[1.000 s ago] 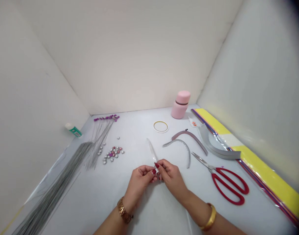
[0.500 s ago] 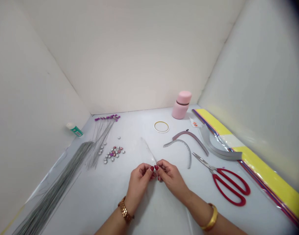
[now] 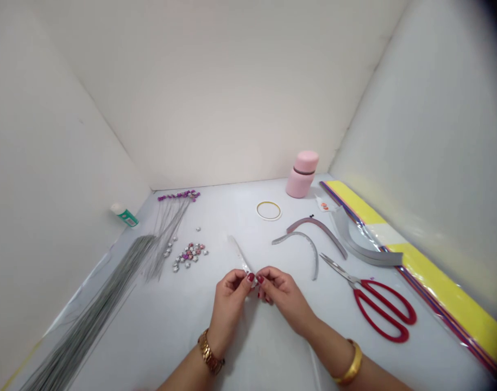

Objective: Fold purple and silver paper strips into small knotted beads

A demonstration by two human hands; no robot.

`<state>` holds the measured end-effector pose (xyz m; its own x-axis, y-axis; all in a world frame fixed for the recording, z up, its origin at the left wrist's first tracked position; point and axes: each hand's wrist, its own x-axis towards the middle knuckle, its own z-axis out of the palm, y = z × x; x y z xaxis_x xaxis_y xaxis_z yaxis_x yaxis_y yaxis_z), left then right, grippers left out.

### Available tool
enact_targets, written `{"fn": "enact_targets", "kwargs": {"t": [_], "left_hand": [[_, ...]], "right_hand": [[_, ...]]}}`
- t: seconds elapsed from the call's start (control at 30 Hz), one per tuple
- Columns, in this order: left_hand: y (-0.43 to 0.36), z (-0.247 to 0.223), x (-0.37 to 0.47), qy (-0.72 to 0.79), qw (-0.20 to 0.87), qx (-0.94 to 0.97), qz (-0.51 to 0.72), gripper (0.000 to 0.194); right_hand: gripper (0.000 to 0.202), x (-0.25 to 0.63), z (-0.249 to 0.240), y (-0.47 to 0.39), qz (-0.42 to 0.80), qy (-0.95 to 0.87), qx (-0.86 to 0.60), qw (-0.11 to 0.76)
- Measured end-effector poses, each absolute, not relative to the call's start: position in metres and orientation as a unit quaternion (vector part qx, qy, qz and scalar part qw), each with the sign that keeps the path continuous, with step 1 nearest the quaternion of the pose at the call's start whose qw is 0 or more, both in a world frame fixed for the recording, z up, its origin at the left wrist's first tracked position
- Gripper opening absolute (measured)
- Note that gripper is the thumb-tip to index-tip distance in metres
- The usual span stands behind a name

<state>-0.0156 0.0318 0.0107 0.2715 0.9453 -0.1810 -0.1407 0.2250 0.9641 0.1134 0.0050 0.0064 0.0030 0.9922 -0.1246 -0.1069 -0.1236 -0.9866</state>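
Note:
A narrow silvery paper strip (image 3: 239, 253) runs up and to the left from between my fingertips. My left hand (image 3: 231, 293) pinches its near end between thumb and fingers. Close against it, my right hand (image 3: 283, 296) grips the same end, thumb tip almost touching the left thumb. The fold of the strip between the fingertips is mostly hidden. To the left lies a cluster of small folded paper stars (image 3: 190, 255), silver, pink and purple. Right of my hands rest a curved silver strip bundle (image 3: 309, 247) and a mauve strip bundle (image 3: 325, 232).
Red-handled scissors (image 3: 368, 301) lie at right, near grey strips (image 3: 366, 254) and yellow packaged sheets (image 3: 444, 288). A pink flask (image 3: 301, 176) and a tape ring (image 3: 268, 218) stand farther back. At left are grey wires (image 3: 105, 293), purple-tipped stems (image 3: 177, 209) and a glue stick (image 3: 126, 216).
The strip's free end has swung left and down and shows broader. Both hands stay close together, with small shifts of the fingers.

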Motion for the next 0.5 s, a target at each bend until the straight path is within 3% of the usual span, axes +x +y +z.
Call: {"fn": "enact_targets", "kwargs": {"t": [0.5], "left_hand": [[0.0256, 0.015, -0.0179, 0.431, 0.561, 0.557, 0.435, 0.014]], "right_hand": [[0.021, 0.1141, 0.0089, 0.0074, 0.584, -0.368, -0.499, 0.524]]}}
